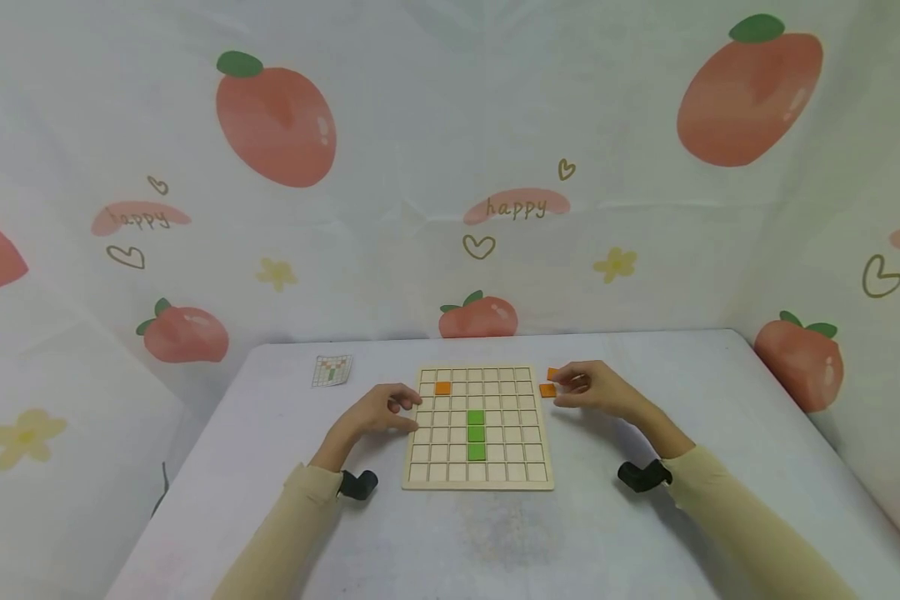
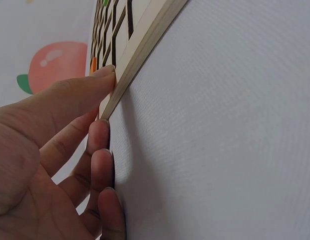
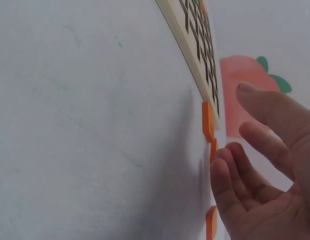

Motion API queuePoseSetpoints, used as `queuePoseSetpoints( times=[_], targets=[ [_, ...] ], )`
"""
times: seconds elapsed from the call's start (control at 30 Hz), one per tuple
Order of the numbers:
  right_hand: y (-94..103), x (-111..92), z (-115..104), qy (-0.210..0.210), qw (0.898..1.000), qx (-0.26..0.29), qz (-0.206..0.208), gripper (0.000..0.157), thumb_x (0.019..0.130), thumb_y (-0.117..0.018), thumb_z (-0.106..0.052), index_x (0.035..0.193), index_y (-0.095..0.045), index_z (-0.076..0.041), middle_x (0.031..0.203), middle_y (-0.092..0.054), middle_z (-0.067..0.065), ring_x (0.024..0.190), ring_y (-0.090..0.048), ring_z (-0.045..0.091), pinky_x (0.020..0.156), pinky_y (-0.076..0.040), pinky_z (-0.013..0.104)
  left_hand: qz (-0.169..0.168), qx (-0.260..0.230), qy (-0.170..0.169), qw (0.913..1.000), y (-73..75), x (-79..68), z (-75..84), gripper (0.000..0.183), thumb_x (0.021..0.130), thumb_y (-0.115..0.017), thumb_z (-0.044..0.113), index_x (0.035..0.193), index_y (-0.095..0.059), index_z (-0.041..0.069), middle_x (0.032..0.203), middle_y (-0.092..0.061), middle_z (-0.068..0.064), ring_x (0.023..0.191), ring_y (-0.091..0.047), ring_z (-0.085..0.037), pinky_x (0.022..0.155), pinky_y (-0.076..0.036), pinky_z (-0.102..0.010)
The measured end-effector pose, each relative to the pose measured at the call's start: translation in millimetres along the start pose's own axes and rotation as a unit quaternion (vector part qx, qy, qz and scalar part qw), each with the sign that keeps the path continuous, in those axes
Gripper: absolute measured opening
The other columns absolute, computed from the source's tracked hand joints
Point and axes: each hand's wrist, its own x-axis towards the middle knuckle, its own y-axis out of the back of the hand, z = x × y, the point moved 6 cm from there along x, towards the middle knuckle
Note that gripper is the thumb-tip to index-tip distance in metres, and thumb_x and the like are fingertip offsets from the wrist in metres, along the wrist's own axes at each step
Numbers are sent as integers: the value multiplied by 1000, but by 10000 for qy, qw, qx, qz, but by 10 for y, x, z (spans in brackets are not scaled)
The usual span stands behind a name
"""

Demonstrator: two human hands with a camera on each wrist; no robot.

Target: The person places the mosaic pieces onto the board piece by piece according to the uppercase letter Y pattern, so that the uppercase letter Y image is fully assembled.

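A square wooden grid board (image 1: 478,485) lies flat on the table. Three green tiles (image 1: 476,434) form a column on it, and one orange tile (image 1: 443,388) sits near its upper left. My left hand (image 1: 378,410) rests at the board's left edge, with the thumb (image 2: 97,80) touching the rim and the other fingers loosely bent. By the board's upper right edge lie loose orange tiles (image 3: 208,121); another orange tile (image 3: 211,222) lies below the fingers in the right wrist view. Over these loose tiles is my right hand (image 1: 592,389), thumb and fingers apart, nothing visible between them.
A small paper card (image 1: 332,371) with a coloured grid pattern lies at the table's back left. Behind the white table (image 1: 495,542) hangs a fruit-printed cloth (image 1: 390,167). Each wrist carries a black camera mount (image 1: 643,476).
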Motion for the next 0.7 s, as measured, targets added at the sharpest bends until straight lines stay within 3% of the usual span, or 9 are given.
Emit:
queuePoseSetpoints(
  times=[0.5, 0.7],
  targets=[
    [-112, 163, 50, -16, 9955, -828, 461, 34, 78, -88, -7, 105, -72, 5, 114, -68, 20, 94, -65, 30, 87, -53, 45, -86, -58, -52, 9999, 0, -16, 0, 37, 77, -87, 3, 111, -71, 3, 98, -61, -3, 88, -50, -21, 80, -43, -34],
    [-130, 189, 17, -157, 9931, -1054, 493, 26, 78, -86, -5, 100, -74, 2, 105, -69, 13, 89, -64, 27, 82, -53, 43, -79, -33, -92, 9999, 8, -22, 19, 38, 77, -87, 3, 111, -71, 3, 98, -61, -4, 88, -51, -21, 80, -44, -34]
  ],
)
